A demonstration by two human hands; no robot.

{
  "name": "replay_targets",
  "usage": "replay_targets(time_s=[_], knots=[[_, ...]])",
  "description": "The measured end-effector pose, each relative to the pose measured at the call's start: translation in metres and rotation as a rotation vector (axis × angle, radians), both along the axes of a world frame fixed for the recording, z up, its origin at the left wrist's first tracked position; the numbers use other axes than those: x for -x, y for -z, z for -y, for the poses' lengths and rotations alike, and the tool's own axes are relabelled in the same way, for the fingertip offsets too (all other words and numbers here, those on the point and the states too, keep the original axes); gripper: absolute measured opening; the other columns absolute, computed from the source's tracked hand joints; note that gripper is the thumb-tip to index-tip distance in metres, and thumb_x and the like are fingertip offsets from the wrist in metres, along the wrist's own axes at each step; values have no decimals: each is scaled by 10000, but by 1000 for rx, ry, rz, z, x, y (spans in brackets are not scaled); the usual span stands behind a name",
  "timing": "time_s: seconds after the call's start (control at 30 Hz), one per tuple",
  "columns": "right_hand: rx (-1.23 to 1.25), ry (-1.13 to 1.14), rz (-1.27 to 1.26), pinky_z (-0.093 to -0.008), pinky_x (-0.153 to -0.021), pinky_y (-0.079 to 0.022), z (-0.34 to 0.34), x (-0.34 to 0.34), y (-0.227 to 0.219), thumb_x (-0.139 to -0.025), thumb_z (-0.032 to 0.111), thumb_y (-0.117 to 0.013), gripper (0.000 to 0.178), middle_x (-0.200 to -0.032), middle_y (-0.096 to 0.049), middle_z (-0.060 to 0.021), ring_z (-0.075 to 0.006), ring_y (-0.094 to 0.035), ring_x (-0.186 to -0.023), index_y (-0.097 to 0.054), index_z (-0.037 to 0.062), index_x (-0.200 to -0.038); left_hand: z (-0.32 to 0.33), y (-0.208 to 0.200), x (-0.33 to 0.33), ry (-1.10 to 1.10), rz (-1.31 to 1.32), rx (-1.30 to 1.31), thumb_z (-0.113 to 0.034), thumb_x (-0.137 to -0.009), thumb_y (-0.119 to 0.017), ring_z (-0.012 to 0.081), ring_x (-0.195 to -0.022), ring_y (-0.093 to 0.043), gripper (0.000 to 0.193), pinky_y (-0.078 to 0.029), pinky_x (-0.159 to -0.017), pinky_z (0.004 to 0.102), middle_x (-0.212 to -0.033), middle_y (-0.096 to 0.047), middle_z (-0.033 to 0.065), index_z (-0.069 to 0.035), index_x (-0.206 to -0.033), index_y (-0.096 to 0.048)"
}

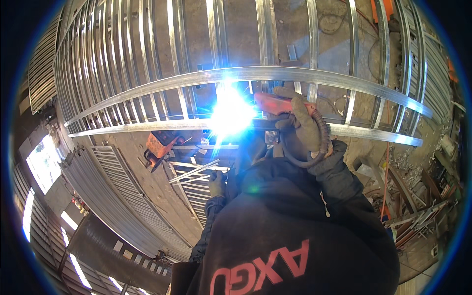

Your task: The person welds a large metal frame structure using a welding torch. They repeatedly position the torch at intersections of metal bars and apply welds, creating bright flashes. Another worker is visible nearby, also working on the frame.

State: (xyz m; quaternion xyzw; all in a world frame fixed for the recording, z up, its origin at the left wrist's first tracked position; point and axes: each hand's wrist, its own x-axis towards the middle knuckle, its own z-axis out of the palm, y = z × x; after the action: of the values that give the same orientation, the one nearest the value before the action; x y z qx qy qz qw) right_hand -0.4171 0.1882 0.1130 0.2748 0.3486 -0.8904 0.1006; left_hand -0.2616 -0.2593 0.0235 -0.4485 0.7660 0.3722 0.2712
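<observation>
My right hand (304, 129), in a thick glove, is closed around the red handle of a welding torch (276, 103). From the torch a dark cable (322, 132) loops down past my wrist. Left of it burns a blinding white-blue arc (232, 112), lying over the lower metal rail (167, 126) and hiding the torch tip and the joint. Another, wider rail (305, 74) runs just beyond. My gloved left hand (216, 183) hangs low beside several thin pale metal strips (191, 172); its fingers are too small and dark to make out.
Parallel metal bars (174, 44) stretch away beyond the rails. An orange-and-black tool (160, 147) lies left of my body on the floor, near a slatted frame (128, 172). Scrap metal (418, 201) is piled at the right. An orange object (384, 10) stands at the far right.
</observation>
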Motion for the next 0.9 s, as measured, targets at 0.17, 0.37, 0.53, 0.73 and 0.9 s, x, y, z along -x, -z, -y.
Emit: replay_targets(time_s=[0.17, 0.37, 0.53, 0.73, 0.9], knots=[[7, -34, -39, -281, -759, -652, -4, 6, -5, -1171, 473, -549, 602, -1367, -726, -201, -205, -777, -977, -570, -4, -1538, 13, 7, -1, -4, 27, -87, -273, -1092, -696, 158, -898, -709, 524, -565, -764, 314, -1072, -735, 79, 18, -1520, -612], [-5, -48, -53, -292, -680, -649, -9, 9, -14, -1164, 480, -567, 609, -1304, -747, -183, -190, -789, -819, -567, 7, -1549, 7, 1, 2, -23, 12, -63, -287, -1080, -686, 159, -837, -694, 396, -549, -728, 314, -1003, -713, 33, 13, -1338, -673], [-2, 66, -62, -286, -661, -662, -13, 7, -12, -1151, 529, -567, 664, -1327, -737, -186, -174, -801, -840, -554, 1, -1554, 1, -8, 10, 51, 44, -11, -287, -1049, -662, 154, -765, -688, 309, -553, -743, 329, -858, -727, 72, 12, -1117, -700], [-133, 67, -64, -241, -641, -618, -13, 5, -12, -1151, 561, -541, 696, -1442, -693, -203, -184, -797, -888, -548, 1, -1565, 3, -2, -3, -6, -49, -7, -290, -1061, -660, 156, -769, -689, 317, -553, -725, 326, -858, -724, 58, 16, -1132, -701], [-175, 107, -63, -191, -610, -542, -5, -14, -9, -1138, 633, -512, 793, -1322, -770, -170, -126, -756, -771, -544, -31, -1570, 28, 7, -11, -4, 27, -9, -313, -1076, -664, 153, -764, -674, 353, -540, -700, 327, -867, -725, 54, 31, -1138, -712]])
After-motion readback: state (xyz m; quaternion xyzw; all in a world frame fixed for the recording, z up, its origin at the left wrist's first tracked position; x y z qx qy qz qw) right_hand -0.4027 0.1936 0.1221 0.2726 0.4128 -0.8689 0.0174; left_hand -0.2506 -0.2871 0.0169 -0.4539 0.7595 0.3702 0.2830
